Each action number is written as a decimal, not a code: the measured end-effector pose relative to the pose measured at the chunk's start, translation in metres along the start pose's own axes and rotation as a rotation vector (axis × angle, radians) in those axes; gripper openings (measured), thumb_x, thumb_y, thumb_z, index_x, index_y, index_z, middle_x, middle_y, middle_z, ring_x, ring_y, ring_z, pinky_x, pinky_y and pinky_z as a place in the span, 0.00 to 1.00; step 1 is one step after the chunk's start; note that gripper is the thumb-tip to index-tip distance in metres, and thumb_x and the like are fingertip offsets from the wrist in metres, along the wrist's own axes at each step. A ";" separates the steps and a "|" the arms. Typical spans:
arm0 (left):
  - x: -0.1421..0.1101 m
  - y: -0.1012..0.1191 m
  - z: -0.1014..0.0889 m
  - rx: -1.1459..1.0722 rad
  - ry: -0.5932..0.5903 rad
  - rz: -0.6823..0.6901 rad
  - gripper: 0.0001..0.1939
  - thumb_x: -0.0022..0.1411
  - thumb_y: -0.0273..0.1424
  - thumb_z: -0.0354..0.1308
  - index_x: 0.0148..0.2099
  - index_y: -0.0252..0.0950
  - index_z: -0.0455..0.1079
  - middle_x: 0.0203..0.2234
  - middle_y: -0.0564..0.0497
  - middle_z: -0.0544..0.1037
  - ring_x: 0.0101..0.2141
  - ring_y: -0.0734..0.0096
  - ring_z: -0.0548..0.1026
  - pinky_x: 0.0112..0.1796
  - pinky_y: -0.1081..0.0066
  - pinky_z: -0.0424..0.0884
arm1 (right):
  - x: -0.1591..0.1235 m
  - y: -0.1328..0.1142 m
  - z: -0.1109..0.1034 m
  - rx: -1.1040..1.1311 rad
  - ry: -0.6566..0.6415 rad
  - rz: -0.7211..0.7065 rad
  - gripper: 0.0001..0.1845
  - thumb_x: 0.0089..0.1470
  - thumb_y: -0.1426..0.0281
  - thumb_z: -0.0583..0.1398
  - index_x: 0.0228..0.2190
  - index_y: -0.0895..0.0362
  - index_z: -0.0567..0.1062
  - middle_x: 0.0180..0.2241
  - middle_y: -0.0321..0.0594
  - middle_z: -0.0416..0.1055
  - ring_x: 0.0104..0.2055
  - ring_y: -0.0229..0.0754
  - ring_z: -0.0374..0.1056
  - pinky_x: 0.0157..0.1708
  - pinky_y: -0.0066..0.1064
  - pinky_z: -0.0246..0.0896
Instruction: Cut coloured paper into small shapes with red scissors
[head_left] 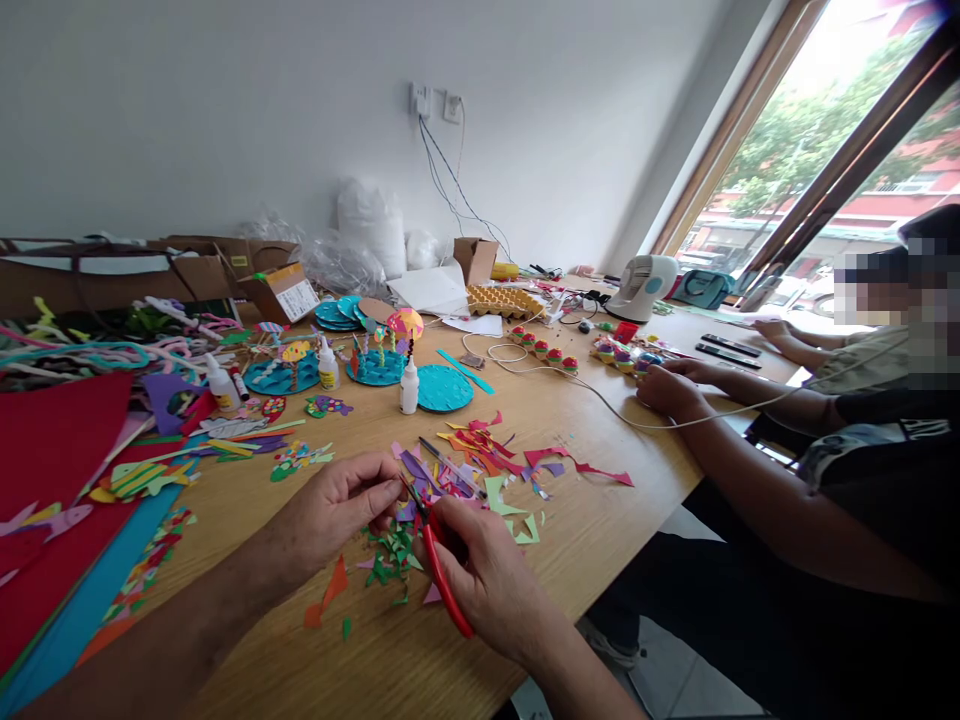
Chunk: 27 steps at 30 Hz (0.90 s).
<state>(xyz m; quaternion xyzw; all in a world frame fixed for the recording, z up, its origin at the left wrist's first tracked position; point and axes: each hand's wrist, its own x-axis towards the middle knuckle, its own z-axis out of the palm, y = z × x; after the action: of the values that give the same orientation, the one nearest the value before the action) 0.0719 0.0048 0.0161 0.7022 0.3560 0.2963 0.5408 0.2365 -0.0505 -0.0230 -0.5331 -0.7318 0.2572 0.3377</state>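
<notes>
My right hand [480, 570] is closed round the red handles of a pair of scissors [442, 580]. The blades point up and left, toward the fingertips of my left hand [352, 500]. Thumb and forefinger of that hand are pinched together at the blade tips; whatever they hold is too small or hidden to make out. Beneath both hands lie green paper scraps [394, 553]. Just beyond are red and orange paper scraps [487, 445], mixed with purple ones, and a thin pen-like stick [450, 465]. An orange paper scrap [335, 580] lies below my left wrist.
White glue bottles [409, 388] stand among blue decorated discs [445, 388]. Red and blue sheets [60, 480] and paper fish [142, 480] cover the left. A white cable [600, 400] crosses the table. Two people sit at right; one person's hands [667, 390] touch a painted egg-carton strip [622, 355].
</notes>
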 end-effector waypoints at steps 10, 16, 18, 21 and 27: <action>0.002 -0.003 -0.006 0.006 -0.119 -0.035 0.08 0.55 0.34 0.50 0.27 0.36 0.66 0.19 0.58 0.64 0.22 0.76 0.62 0.25 0.75 0.60 | -0.003 0.003 -0.002 -0.028 -0.019 -0.010 0.14 0.54 0.69 0.53 0.20 0.56 0.55 0.18 0.29 0.53 0.21 0.32 0.47 0.22 0.25 0.41; 0.003 0.001 -0.007 0.018 -0.123 -0.103 0.09 0.52 0.35 0.52 0.28 0.35 0.68 0.18 0.58 0.64 0.22 0.76 0.62 0.25 0.75 0.60 | -0.003 0.004 -0.003 -0.055 -0.023 -0.012 0.14 0.53 0.70 0.54 0.20 0.56 0.55 0.17 0.28 0.52 0.20 0.31 0.47 0.21 0.25 0.39; 0.003 0.000 -0.007 0.024 -0.121 -0.125 0.09 0.51 0.36 0.53 0.27 0.35 0.67 0.18 0.58 0.65 0.22 0.76 0.63 0.25 0.74 0.60 | -0.004 0.004 -0.003 -0.058 -0.017 -0.020 0.14 0.53 0.70 0.54 0.19 0.56 0.55 0.17 0.28 0.51 0.20 0.31 0.46 0.20 0.25 0.39; 0.003 0.000 -0.008 0.033 -0.088 -0.145 0.10 0.51 0.37 0.53 0.26 0.35 0.66 0.18 0.58 0.64 0.22 0.75 0.63 0.25 0.74 0.61 | -0.005 0.005 -0.003 -0.065 -0.004 -0.023 0.15 0.53 0.70 0.54 0.19 0.56 0.54 0.17 0.28 0.51 0.20 0.31 0.46 0.20 0.25 0.39; 0.003 0.000 -0.008 0.052 -0.060 -0.138 0.10 0.51 0.37 0.54 0.25 0.36 0.65 0.18 0.58 0.64 0.22 0.75 0.63 0.25 0.74 0.60 | -0.006 0.008 -0.004 -0.046 -0.010 -0.011 0.14 0.53 0.70 0.55 0.19 0.56 0.57 0.17 0.28 0.52 0.20 0.31 0.47 0.21 0.25 0.40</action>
<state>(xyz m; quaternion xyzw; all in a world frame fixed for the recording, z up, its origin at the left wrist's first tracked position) 0.0668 0.0117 0.0186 0.6984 0.3946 0.2278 0.5519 0.2460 -0.0543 -0.0275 -0.5355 -0.7420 0.2413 0.3232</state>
